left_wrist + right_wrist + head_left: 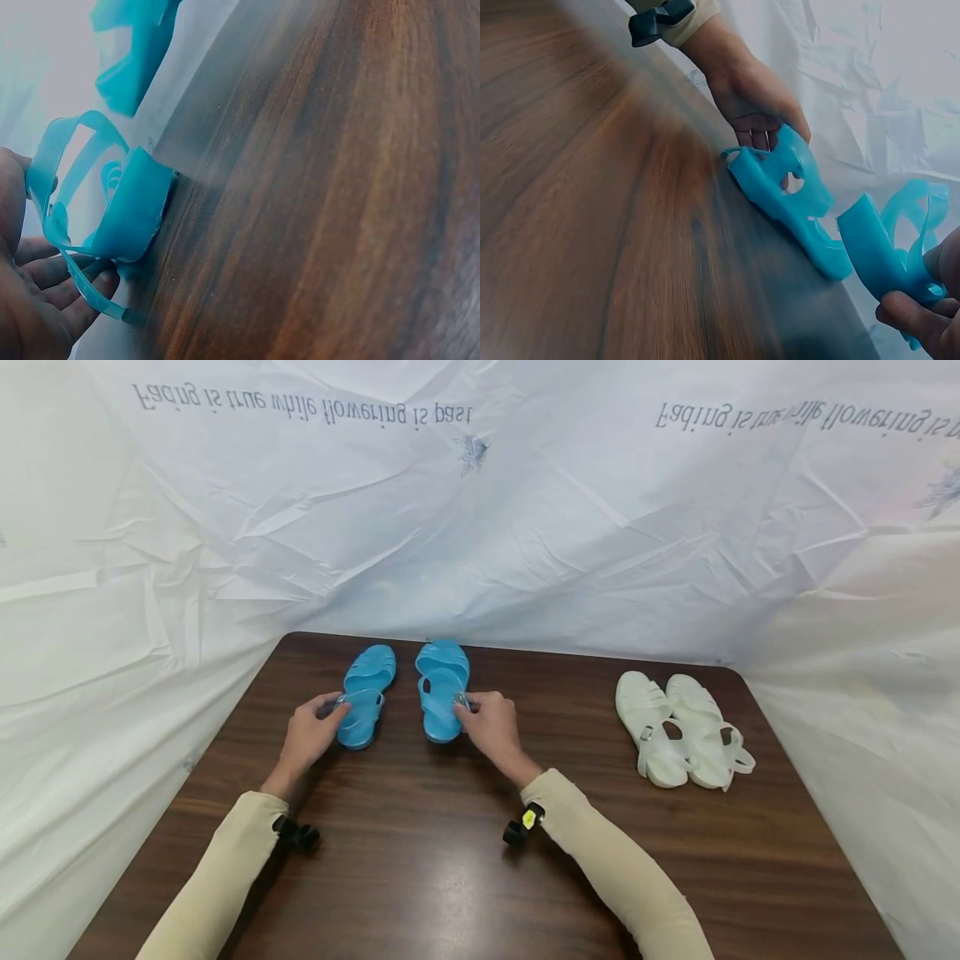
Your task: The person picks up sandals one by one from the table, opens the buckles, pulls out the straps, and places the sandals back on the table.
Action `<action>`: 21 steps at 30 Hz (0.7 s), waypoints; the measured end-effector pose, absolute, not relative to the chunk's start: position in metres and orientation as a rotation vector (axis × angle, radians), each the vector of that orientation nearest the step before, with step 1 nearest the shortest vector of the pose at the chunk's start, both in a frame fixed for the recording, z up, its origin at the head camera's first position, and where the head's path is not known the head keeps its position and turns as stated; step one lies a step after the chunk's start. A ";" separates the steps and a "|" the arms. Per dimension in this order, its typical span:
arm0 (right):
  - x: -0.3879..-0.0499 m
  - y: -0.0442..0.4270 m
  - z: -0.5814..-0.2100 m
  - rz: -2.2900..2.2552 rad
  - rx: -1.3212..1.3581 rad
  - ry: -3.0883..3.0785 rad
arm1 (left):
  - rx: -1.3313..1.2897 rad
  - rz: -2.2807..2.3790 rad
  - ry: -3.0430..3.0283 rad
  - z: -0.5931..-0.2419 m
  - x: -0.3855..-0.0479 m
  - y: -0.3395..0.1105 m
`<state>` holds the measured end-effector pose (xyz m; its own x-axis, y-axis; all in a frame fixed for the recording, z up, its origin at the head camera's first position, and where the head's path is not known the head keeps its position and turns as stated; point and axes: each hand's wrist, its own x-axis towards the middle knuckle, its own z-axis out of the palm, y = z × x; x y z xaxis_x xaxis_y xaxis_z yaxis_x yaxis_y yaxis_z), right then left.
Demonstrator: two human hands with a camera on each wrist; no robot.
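Observation:
Two blue sandals point away from the person near the table's far edge. My left hand (309,731) pinches the left blue sandal (362,720) at its buckle side; in the left wrist view the fingers of that hand (37,292) lie around the heel strap (49,161). My right hand (491,727) pinches the right blue sandal (442,720) by its buckle and strap, thumb on top. The right wrist view has this hand (937,307) at the sandal's heel (870,244), with the other sandal (769,187) beside it, a gap between them.
A pair of white sandals (697,731) lies side by side at the right of the brown table (420,827). White sheeting with printed words (525,543) hangs behind the far edge and down both sides.

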<state>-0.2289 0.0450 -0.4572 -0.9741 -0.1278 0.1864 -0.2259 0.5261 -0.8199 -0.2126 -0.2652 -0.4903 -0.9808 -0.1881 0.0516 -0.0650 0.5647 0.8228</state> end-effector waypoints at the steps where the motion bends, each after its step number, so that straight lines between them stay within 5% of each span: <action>1: -0.230 0.041 -0.458 1.446 0.311 -2.652 | 0.214 -1.393 -2.657 -0.490 -0.213 -0.264; 21: -0.233 -0.002 -0.484 1.359 0.289 -2.687 | 0.257 -1.433 -2.646 -0.489 -0.214 -0.261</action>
